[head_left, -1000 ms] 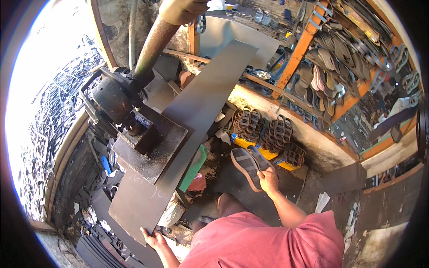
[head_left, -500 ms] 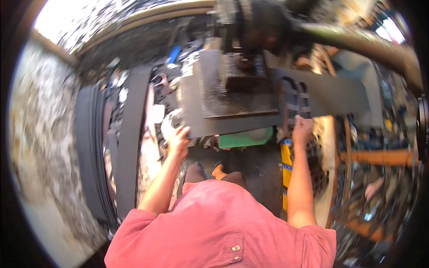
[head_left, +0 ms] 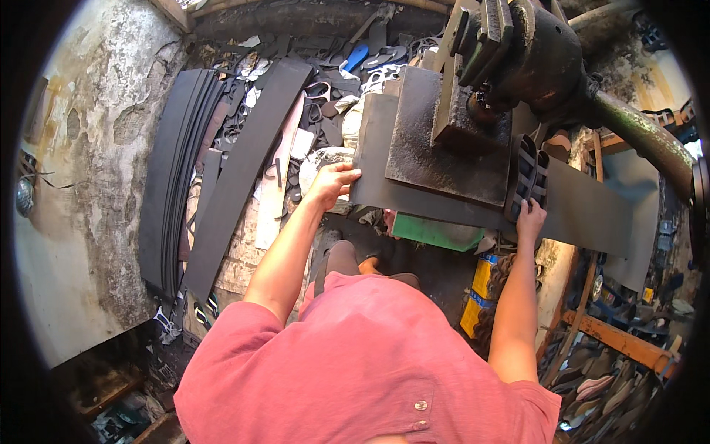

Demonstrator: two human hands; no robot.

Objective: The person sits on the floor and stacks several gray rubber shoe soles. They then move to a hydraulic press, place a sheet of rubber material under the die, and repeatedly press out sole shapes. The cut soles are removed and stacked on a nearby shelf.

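A long dark grey sheet [head_left: 592, 203], rubber or foam by its look, runs left to right under a black metal press plate [head_left: 414, 148]. My left hand [head_left: 331, 185] pinches the sheet's left edge, thumb and fingers close together. At the plate's right side, sole-shaped metal cutting dies [head_left: 526, 166] with crossbars stand on the sheet. My right hand [head_left: 531, 220] grips the near end of these dies, its fingers curled around the rim. Over the plate hangs the black press head [head_left: 518, 66]; its underside contact is partly hidden.
Long dark strips [head_left: 174, 185] lean by the stained wall [head_left: 103, 148] at left, beside another broad strip [head_left: 251, 170]. Sole offcuts [head_left: 325, 111] lie heaped behind. A green container [head_left: 436, 231] sits below the press. A thick bar [head_left: 643, 122] juts right. Several soles [head_left: 614, 385] fill the lower right.
My view has swung, so the press and sheet appear farther right, and the blur is gone. Both hands keep their places, left at the sheet's edge, right at the dies.
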